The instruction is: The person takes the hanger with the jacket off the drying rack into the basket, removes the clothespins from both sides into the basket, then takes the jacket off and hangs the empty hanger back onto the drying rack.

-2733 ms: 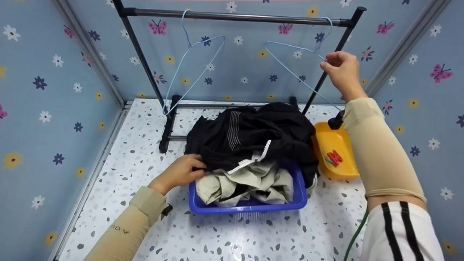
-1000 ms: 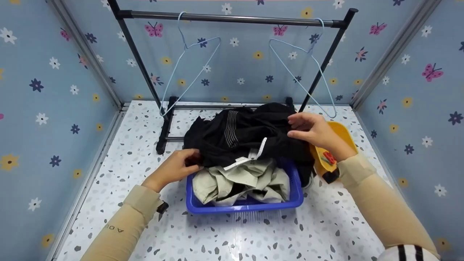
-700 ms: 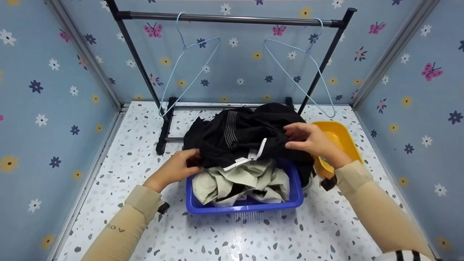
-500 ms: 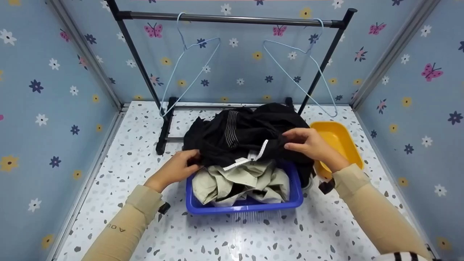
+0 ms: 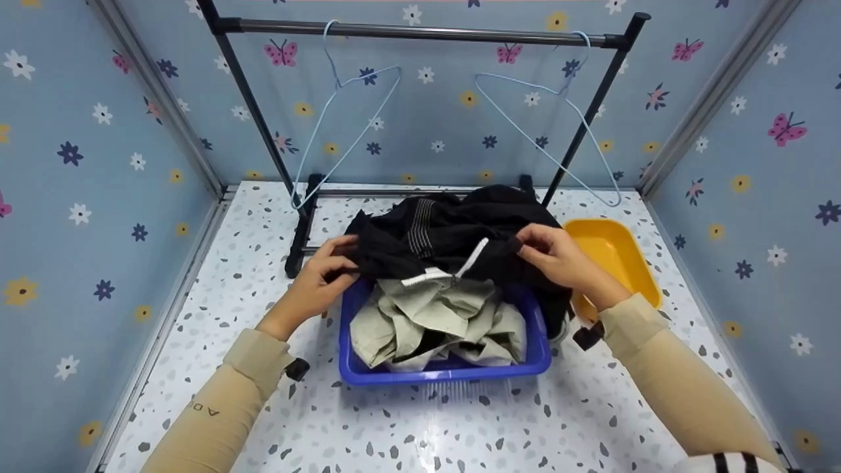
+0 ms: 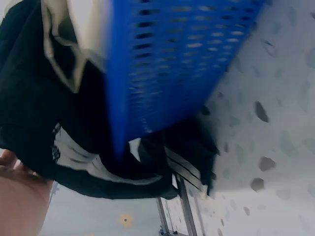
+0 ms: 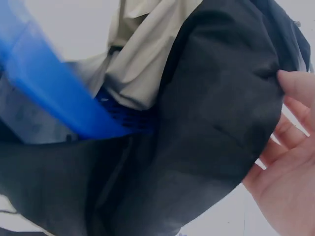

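Observation:
A black jacket (image 5: 460,223) with white stripes and a white zipper (image 5: 474,255) lies heaped over the back of a blue basket (image 5: 447,376). My left hand (image 5: 315,282) grips the jacket's left edge; in the left wrist view only part of that hand (image 6: 22,201) shows, its fingertips behind the dark cloth. On the other side my right hand (image 5: 555,259) pinches the jacket near the zipper. The right wrist view has the thumb of this hand (image 7: 283,162) on the cloth edge and the other fingers behind it. Crumpled beige clothing (image 5: 440,315) fills the basket's front.
Behind the basket stands a black clothes rack (image 5: 420,31). Two light blue hangers, one on the left (image 5: 322,128) and one on the right (image 5: 545,146), hang from its bar. A yellow tray (image 5: 614,246) sits at the right, partly behind my right wrist. Patterned walls enclose three sides.
My right hand has come down from beside the right hanger and taken hold of the jacket. My left hand has moved up, and the jacket's near edge with the zipper has shifted back.

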A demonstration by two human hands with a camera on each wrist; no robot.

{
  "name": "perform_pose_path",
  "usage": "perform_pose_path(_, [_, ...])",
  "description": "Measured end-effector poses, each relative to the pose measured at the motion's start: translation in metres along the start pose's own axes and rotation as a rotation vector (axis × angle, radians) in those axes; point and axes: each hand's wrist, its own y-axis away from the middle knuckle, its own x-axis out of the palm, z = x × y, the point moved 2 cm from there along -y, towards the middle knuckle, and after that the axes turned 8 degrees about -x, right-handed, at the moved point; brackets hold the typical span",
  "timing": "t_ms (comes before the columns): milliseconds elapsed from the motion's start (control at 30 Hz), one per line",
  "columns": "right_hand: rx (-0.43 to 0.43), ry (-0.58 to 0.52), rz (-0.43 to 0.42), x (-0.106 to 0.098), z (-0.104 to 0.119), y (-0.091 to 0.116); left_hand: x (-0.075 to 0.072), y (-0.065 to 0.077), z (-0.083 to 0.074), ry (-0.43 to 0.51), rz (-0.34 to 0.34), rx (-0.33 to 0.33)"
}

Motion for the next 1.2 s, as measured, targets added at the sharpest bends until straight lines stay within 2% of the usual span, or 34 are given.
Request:
perform_pose_path(133, [0.014, -0.087, -0.038, 0.004, 0.012, -0.008, -0.006, -0.003, -0.013, 0.171, 0.041, -0.081])
perform_pose_path(233, [0.008, -0.17, -0.041, 0.007, 0.022, -0.012, -0.009, -0.005, -0.021, 0.253, 0.059, -0.118])
perform_pose_path(333, [-0.036, -0.245, -0.011, 0.01, 0.03, -0.014, -0.012, -0.004, -0.028, 0.303, 0.087, -0.113])
perform_pose_path(433, [-0.106, -0.295, 0.066, 0.014, 0.036, -0.013, -0.014, -0.001, -0.036, 0.314, 0.139, -0.078])
perform_pose_path(533, [-0.167, -0.288, 0.194, 0.018, 0.041, -0.01, -0.011, 0.003, -0.042, 0.295, 0.239, -0.059])
perform_pose_path(633, [-0.184, -0.207, 0.349, 0.026, 0.042, -0.005, -0.001, 0.007, -0.045, 0.276, 0.383, -0.053])
perform_pose_path(733, [-0.183, -0.149, 0.503, 0.037, 0.041, 0.0, 0.013, 0.009, -0.044, 0.211, 0.514, -0.061])
perform_pose_path(800, [-0.174, -0.145, 0.588, 0.045, 0.039, 0.003, 0.023, 0.011, -0.041, 0.142, 0.575, -0.055])
perform_pose_path(967, [-0.163, -0.182, 0.722, 0.062, 0.032, 0.009, 0.04, 0.016, -0.035, 0.014, 0.671, -0.059])
perform_pose_path(1200, [-0.156, -0.125, 0.831, 0.076, 0.025, 0.014, 0.051, 0.023, -0.033, -0.208, 0.698, -0.052])
